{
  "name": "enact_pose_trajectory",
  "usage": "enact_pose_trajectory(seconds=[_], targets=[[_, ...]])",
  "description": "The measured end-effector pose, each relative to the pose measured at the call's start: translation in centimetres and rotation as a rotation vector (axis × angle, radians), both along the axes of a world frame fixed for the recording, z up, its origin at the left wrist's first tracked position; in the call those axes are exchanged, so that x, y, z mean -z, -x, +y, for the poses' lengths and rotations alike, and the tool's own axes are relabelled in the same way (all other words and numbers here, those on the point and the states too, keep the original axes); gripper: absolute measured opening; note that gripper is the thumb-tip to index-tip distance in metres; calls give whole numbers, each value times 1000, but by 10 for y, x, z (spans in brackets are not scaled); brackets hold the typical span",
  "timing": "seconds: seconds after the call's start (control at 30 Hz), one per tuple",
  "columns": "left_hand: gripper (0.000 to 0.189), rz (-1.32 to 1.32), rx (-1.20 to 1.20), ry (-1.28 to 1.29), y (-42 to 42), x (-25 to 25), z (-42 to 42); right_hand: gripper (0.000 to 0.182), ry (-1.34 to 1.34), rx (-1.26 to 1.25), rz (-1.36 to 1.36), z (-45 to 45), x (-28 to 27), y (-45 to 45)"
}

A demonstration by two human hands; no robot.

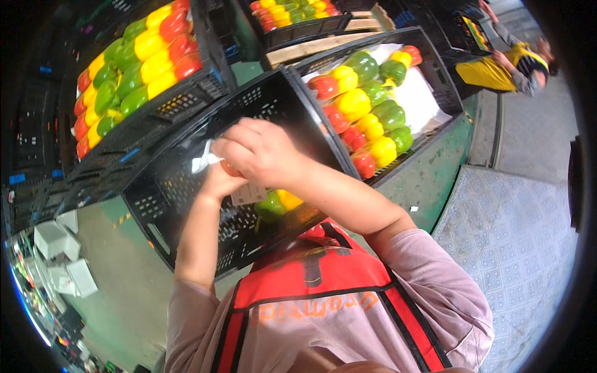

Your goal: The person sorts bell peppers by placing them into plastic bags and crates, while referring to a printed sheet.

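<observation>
Over a black plastic crate (154,186), my left hand (221,179) and my right hand (261,149) meet around a red bell pepper (232,169), which they mostly cover. A crumpled piece of white plastic film (205,158) sticks out beside the fingers. Below them, in the near corner of the crate, lie a green bell pepper (270,208) and a yellow one (289,199), with a paper label (248,194) bearing print next to them. To the right, another black crate (419,140) holds film-wrapped packs of red, yellow and green peppers on white paper (415,100).
A full crate of peppers (140,60) stands at the upper left. Another pepper crate (298,18) sits by a wooden pallet (322,46). A person in yellow clothing (508,70) is at the upper right. White boxes (63,252) lie at the left.
</observation>
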State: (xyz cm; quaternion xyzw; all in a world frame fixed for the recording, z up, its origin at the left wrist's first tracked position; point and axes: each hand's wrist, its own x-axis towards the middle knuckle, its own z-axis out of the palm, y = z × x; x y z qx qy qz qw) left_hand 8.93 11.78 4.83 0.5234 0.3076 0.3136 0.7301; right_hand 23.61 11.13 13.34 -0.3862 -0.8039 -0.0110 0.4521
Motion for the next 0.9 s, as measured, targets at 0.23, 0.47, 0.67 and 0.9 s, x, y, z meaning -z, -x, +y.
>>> enact_pose_trajectory(seconds=[0.23, 0.47, 0.67, 0.9], targets=[[45, 378, 82, -385, -68, -111, 7, 49, 216, 70, 988, -14, -55, -98], [38, 325, 277, -416, -206, -130, 21, 80, 829, -141, 1399, -72, 24, -174], [34, 242, -13, -202, -260, -102, 47, 42, 679, 183, 1945, -65, 73, -351], [28, 378, -112, -28, -222, -57, 49, 38, 1101, 438, 2095, -30, 161, -524]])
